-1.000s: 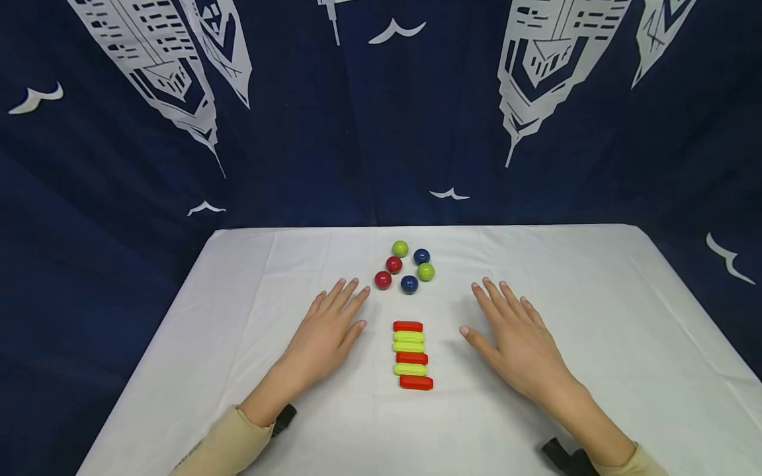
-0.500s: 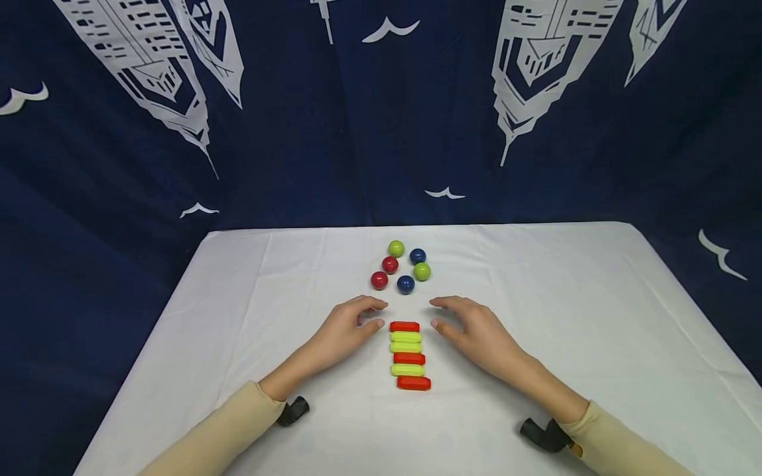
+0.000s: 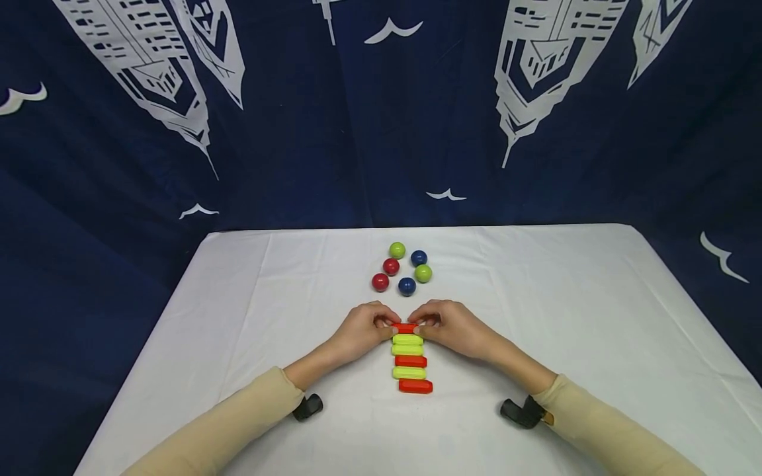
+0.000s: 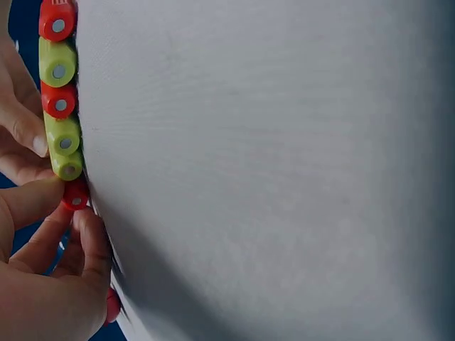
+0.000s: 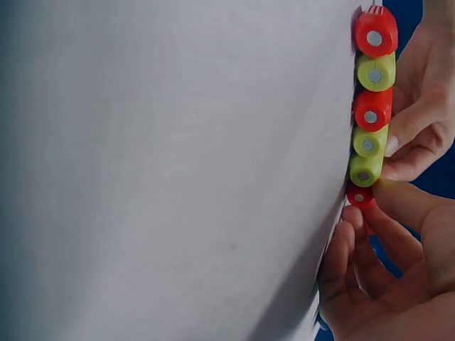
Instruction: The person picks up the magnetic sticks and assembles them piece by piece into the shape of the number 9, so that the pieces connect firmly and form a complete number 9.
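Note:
Three red and three yellow-green plastic rods lie side by side in a column on the white table. Pale round discs show in their ends in both wrist views. My left hand [image 3: 364, 332] pinches the left end of the farthest red rod [image 3: 405, 328] between thumb and fingers. At the rod's other end, my right hand [image 3: 455, 327] pinches in the same way. Fingertips cover both ends of that rod in the head view. Just nearer lies a yellow-green rod [image 3: 407, 340], and the nearest in the column is another red rod [image 3: 415, 386].
Beyond the hands sit two red balls, one a red ball [image 3: 380, 282], two blue balls, one a blue ball [image 3: 407, 286], and two green balls, one a green ball [image 3: 423, 274]. A dark blue printed cloth [image 3: 357, 132] hangs behind the white-covered table [image 3: 286, 277].
Both hands have come inward from either side of the column, their spread fingers curling, and now pinch the farthest red rod. The balls and other rods stay in place.

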Available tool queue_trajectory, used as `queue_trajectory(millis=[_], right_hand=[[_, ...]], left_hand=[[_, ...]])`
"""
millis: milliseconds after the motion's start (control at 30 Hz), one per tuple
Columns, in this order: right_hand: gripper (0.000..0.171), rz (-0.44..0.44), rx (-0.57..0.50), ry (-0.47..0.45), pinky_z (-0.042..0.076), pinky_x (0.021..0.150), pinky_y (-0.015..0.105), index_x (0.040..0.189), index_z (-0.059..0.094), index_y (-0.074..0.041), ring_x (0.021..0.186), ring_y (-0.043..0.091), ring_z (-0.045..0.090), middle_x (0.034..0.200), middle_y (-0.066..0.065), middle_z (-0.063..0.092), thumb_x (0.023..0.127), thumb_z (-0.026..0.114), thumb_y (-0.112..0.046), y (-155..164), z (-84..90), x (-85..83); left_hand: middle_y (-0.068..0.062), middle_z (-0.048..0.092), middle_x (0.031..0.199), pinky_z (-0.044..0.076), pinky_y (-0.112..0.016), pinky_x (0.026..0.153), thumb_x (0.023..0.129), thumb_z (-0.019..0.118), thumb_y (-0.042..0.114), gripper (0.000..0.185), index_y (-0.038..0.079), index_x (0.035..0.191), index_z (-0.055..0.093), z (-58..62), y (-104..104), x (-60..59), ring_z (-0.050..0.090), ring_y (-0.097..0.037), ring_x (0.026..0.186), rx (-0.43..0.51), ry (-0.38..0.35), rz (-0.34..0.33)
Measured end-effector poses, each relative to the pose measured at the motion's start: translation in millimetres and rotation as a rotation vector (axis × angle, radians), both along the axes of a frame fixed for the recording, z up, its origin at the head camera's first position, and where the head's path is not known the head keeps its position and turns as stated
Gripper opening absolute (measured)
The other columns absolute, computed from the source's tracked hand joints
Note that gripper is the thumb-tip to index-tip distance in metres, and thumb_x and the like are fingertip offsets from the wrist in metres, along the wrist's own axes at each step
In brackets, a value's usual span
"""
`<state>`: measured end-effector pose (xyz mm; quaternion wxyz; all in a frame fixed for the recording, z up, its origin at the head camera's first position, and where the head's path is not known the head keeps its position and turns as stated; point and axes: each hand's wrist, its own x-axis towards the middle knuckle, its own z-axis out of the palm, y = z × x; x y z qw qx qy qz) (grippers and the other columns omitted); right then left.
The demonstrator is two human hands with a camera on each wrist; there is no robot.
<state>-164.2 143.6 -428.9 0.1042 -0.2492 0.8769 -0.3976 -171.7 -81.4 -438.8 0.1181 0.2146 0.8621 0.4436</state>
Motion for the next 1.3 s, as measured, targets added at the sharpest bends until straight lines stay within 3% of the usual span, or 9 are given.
queue_trajectory(millis=[133,367,600,867,1133,1300], right_hand=[[0.016,0.015,0.018,0.016,0.047,0.068,0.026,0.105,0.074,-0.01,0.078,0.014,0.055,0.086,-0.006,0.062,0.09,0.068,-0.006,-3,-0.1,-5.2],[0.014,-0.027,-0.012,0.043,0.047,0.067,0.027,0.1,0.074,-0.008,0.076,0.016,0.055,0.082,-0.004,0.062,0.089,0.068,-0.003,-5,0.1,-17.9],[0.013,-0.065,-0.044,0.026,0.047,0.066,0.026,0.101,0.073,-0.005,0.074,0.016,0.055,0.082,-0.001,0.062,0.089,0.068,-0.002,-8,-2.5,-32.0],[0.013,-0.122,-0.032,-0.015,0.05,0.069,0.028,0.102,0.073,-0.004,0.074,0.017,0.057,0.083,0.0,0.064,0.09,0.069,-0.005,-8,-2.1,-36.5],[0.015,-0.427,-0.081,0.012,0.051,0.066,0.029,0.104,0.068,-0.005,0.073,0.018,0.061,0.089,0.006,0.066,0.089,0.071,-0.009,4,0.7,-41.6],[0.036,-0.491,-0.051,-0.044,0.054,0.069,0.03,0.122,0.061,-0.003,0.082,0.022,0.065,0.113,0.016,0.064,0.091,0.07,-0.02,8,2.1,-54.2]], left_hand=[[0.003,0.058,0.085,0.042,-0.023,0.064,0.09,0.068,0.005,0.012,0.006,0.101,0.074,1.1,2,-1.1,0.052,-0.012,0.072,-0.03,0.038,0.007],[0.001,0.058,0.082,0.041,-0.022,0.062,0.089,0.069,0.003,0.013,0.007,0.101,0.073,1.1,5,-12.9,0.052,-0.013,0.07,-0.013,0.034,0.058],[0.0,0.06,0.085,0.043,-0.022,0.063,0.087,0.071,0.001,0.014,0.005,0.1,0.071,0.1,9,-26.0,0.052,-0.013,0.072,-0.025,0.089,0.089],[-0.002,0.06,0.087,0.042,-0.023,0.066,0.086,0.07,-0.001,0.011,0.002,0.097,0.072,-0.2,12,-31.7,0.051,-0.013,0.074,-0.065,0.168,0.087],[-0.001,0.06,0.088,0.044,-0.024,0.067,0.088,0.07,0.001,0.012,0.003,0.1,0.072,0.3,15,-30.9,0.052,-0.014,0.074,-0.079,0.166,0.092],[-0.001,0.059,0.088,0.043,-0.023,0.068,0.088,0.07,0.001,0.011,0.004,0.099,0.072,0.7,16,-30.5,0.052,-0.014,0.075,-0.078,0.166,0.092]])
